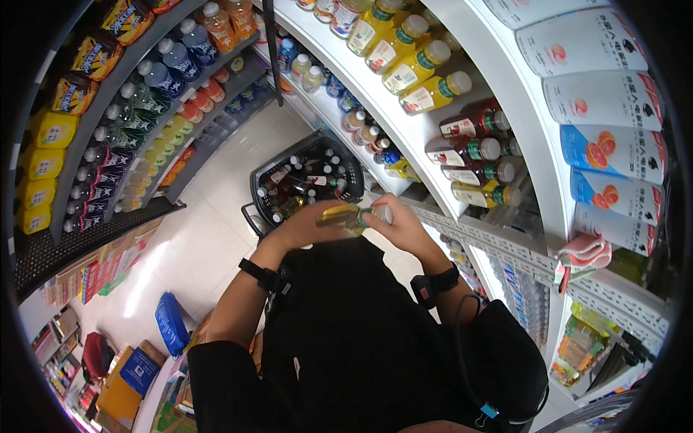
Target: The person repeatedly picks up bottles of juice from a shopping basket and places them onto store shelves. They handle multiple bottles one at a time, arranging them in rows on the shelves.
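Observation:
Between my hands, in front of my body, lies a plastic bottle (346, 217) of yellow drink, tilted nearly level. My left hand (308, 223) wraps around its body. With my right hand (391, 217) I grip its neck by the green band, near the whitish cap. Just beyond my left hand a black plastic basket (354, 178) stands on the floor, holding several bottles of dark red and yellow drink with white caps. To the right, a white shelf (460, 32) carries similar yellow bottles (430, 97) and dark red bottles (468, 149), lying with caps towards me.
Drink shelves (124, 59) curve along the left side. A perforated shelf edge (503, 246) runs close by my right arm, with a pink-and-green cloth (583, 257) on it. Behind on the left are a blue package (172, 325) and cardboard boxes (119, 395). Tiled floor (216, 200) shows between.

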`<state>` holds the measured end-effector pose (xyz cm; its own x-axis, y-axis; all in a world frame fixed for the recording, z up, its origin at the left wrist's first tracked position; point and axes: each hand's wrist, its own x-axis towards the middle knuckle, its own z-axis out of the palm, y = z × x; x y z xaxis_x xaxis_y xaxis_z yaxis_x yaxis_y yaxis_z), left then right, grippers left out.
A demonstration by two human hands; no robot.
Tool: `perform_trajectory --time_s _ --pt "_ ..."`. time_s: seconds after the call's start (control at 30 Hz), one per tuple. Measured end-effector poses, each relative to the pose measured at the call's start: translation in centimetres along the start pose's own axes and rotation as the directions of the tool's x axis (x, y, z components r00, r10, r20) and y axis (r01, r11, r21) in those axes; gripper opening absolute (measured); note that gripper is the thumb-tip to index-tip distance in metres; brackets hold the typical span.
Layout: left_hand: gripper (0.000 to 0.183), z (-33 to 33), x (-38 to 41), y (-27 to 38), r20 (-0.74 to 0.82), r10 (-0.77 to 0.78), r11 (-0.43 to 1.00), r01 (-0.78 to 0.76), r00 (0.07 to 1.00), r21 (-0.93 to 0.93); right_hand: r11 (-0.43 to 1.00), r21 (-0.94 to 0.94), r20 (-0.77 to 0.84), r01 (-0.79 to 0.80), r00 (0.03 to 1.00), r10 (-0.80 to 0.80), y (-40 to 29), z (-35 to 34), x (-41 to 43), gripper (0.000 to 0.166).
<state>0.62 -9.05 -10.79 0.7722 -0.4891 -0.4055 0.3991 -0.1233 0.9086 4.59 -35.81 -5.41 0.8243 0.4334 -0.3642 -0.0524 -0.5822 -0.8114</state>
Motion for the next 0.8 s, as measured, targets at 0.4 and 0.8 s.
perform_trajectory --time_s 0.4,0.8 --pt "0.031 -2.9 -4.4 -10.3 -0.388 -0.287 0.889 0.092 0.876 -0.450 0.663 -0.421 -0.466 -0.619 0.775 0.427 27.3 3.8 3.5 0.060" --pt "0.030 0.5 -5.6 -36.1 -0.305 -0.814 0.413 0.123 0.494 -0.902 0.540 0.151 -0.360 -0.828 0.462 0.810 39.1 -3.8 9.4 0.049"
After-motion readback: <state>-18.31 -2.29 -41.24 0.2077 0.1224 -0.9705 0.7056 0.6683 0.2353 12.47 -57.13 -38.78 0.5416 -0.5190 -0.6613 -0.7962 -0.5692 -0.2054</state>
